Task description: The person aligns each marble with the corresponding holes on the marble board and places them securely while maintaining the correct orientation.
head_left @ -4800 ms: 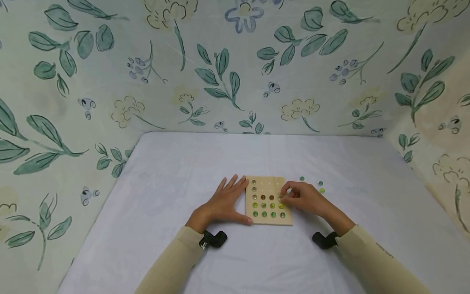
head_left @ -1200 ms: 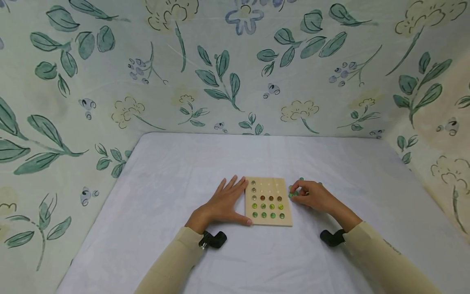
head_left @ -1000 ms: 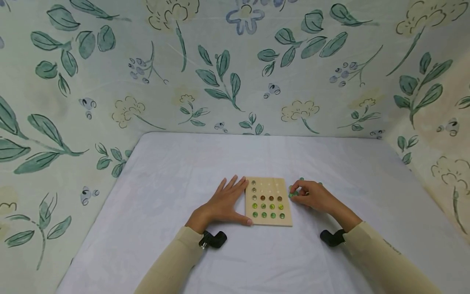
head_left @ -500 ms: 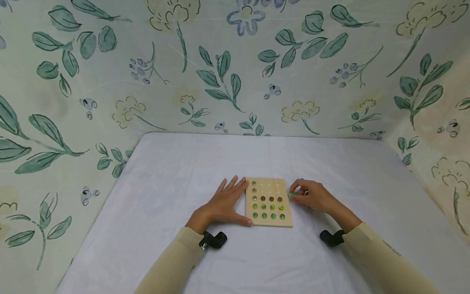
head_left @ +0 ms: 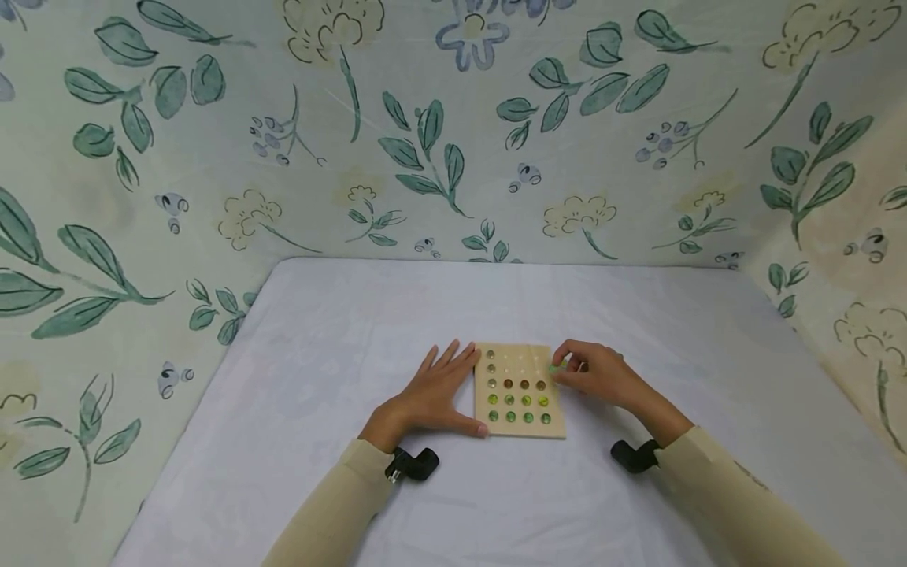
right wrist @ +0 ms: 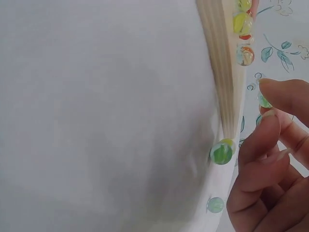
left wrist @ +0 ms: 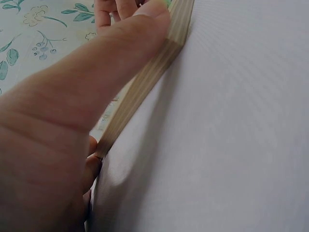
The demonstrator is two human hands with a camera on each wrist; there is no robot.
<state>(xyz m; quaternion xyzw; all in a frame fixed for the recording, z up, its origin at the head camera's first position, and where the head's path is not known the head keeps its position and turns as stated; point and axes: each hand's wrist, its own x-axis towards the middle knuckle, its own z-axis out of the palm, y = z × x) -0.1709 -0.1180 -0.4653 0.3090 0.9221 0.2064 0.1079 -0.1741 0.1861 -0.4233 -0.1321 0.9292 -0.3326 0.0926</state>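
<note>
A square wooden marble board (head_left: 520, 430) lies on the white cloth, bearing glass marbles in rows. Its front row is green, the row behind yellow-green, then brown ones, and clear marbles (head_left: 491, 368) run up the left side. My left hand (head_left: 430, 398) rests spread along the board's left edge, thumb at the near corner and fingertips at the far one. Over the board's right edge, my right hand (head_left: 595, 372) pinches a green marble (right wrist: 264, 100) between thumb and fingertip, above the surface. The right wrist view shows it most plainly.
Beside the board, a loose green marble (right wrist: 221, 152) and a pale green marble (right wrist: 215, 205) sit on the cloth; in the head view my right hand mostly hides them. The white cloth (head_left: 354, 307) covers the table, and a leaf-patterned curtain (head_left: 439, 213) stands behind.
Earlier my right hand left a brown marble at the right end of the third row and went to the loose marbles. Now it has lifted a green marble leftward to the board. My left hand stays put.
</note>
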